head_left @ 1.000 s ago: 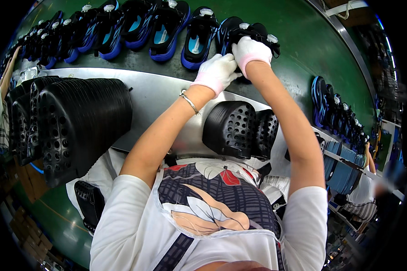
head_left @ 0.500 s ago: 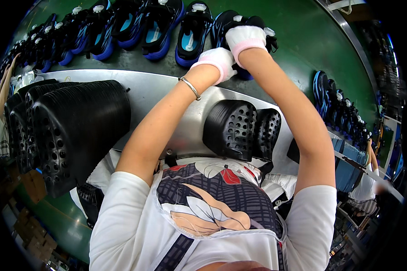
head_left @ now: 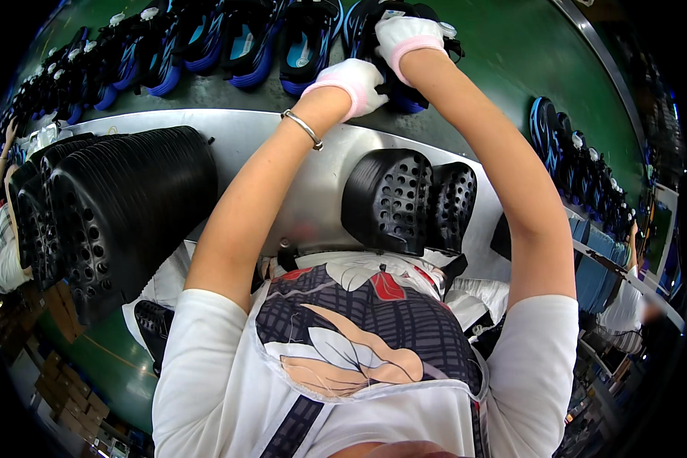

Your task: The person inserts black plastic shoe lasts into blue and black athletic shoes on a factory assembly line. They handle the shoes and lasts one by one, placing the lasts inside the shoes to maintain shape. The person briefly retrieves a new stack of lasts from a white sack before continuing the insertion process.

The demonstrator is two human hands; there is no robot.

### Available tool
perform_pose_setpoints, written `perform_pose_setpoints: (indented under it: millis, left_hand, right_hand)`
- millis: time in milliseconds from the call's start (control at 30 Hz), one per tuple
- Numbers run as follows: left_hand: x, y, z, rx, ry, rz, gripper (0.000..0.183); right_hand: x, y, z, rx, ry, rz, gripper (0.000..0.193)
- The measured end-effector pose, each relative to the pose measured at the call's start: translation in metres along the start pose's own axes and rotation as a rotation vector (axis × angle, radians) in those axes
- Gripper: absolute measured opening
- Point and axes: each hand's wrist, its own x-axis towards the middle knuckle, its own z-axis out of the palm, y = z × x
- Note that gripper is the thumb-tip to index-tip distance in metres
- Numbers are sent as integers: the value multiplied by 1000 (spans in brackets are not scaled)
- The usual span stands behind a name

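Note:
Both my hands wear white gloves with pink cuffs and reach over the far side of the metal ledge. My right hand (head_left: 411, 38) is curled over the upper of a black and blue sneaker (head_left: 411, 101), its fingertips hidden. Lower and to the left, my left hand (head_left: 353, 82) has its fingers bent in at the same sneaker's heel side; the exact grip is partly hidden. Just left of my hands stands another black sneaker (head_left: 305, 49) with a light blue insole. Closest to me, two short stacks of black perforated plastic pieces (head_left: 404, 200) rest on the ledge.
A long row of sneakers (head_left: 164, 69) runs along the green surface (head_left: 496, 69) to the left. More sneakers (head_left: 543, 145) line up at right. Tall nested stacks of black perforated pieces (head_left: 137, 198) crowd the metal ledge (head_left: 282, 145) at left. Other people's arms show at both edges.
The whole view has shifted slightly, with the ledge and stacks higher in the picture. The near sneaker row has slid a little left. Both hands stay at the sneaker, moving slightly away and left.

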Motion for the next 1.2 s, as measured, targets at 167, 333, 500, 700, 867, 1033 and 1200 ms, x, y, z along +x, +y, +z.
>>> perform_pose_setpoints:
  millis: [167,333,500,700,867,1033,1200]
  left_hand:
    - [-3,4,-5,-6,20,-48,39]
    - [7,2,-9,20,-21,-77,43]
    - [11,-7,-6,30,41,-161,44]
    - [4,-28,5,-15,378,-7,43]
    - [-21,-17,-1,29,649,44,49]
    - [-42,0,-13,-38,708,151,36]
    - [-71,26,-29,-357,455,213,34]
  right_hand:
    - [5,-4,4,-17,24,66,24]
    - [10,-2,18,-10,103,79,25]
    - [-69,20,-16,349,256,-93,33]
    - [-217,28,-29,555,213,-185,26]
    - [-263,10,11,510,286,-114,37]
    - [-261,7,26,533,388,-131,35]
    - [-269,22,-15,744,365,-99,32]
